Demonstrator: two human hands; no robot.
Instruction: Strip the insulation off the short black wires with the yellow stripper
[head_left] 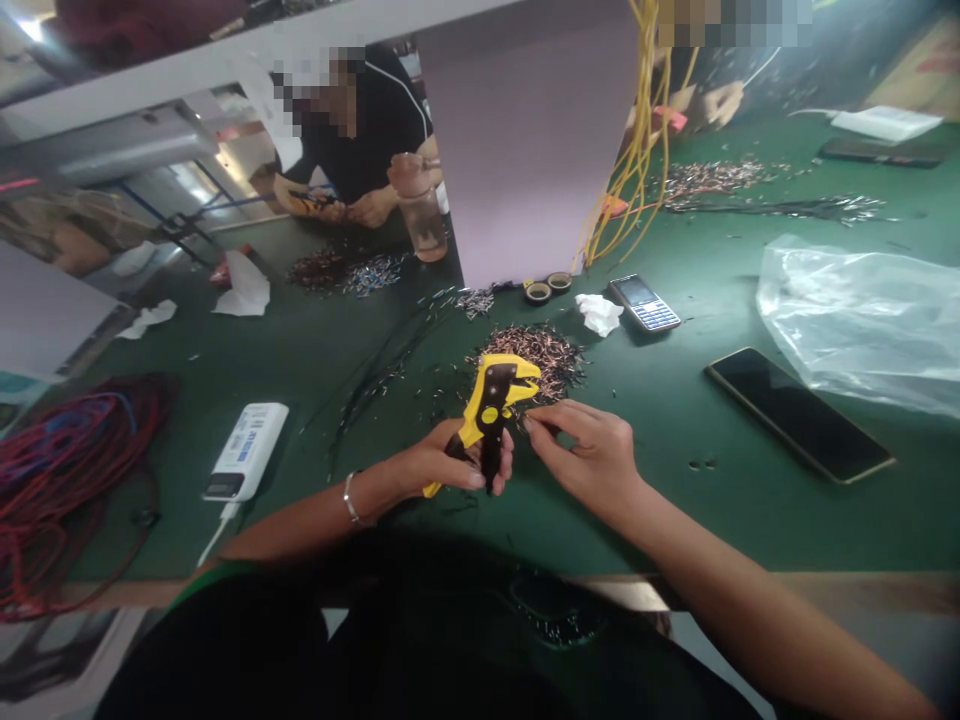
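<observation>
Green counter (810,530) filled most of the view; a pale upright panel (525,140) stood along its far side. Observed from left to right:

Far left: loose coil of red wire (67,480), some blue in it, lying partly over the near edge. Beside it, a white power bank (251,450) with a white cable plugged into its near end. Farther back, a crumpled tissue (246,287). Across the counter, a co-worker in a dark top (375,130) had both hands together behind a pile of cut wire bits; a bottle (426,228) stood nearby.

Centre: left hand (439,460), bracelet at the wrist, was wrapped around the handles of a yellow-and-black wire stripper (491,385). Tool was raised in front of the copper-coloured clippings (544,350), its nose pointing right. Two tape rolls (537,293) lay behind the heap.

Right hand (592,450): thumb and forefinger closed together just beside the stripper; anything pinched there was too small to tell.

Right side: yellow wires (637,150) hung beside the panel. Keypad phone (645,304) lay below them, then a dark-screened smartphone (799,415) nearer the front. Clear plastic bag (862,320) lay crumpled behind it.
</observation>
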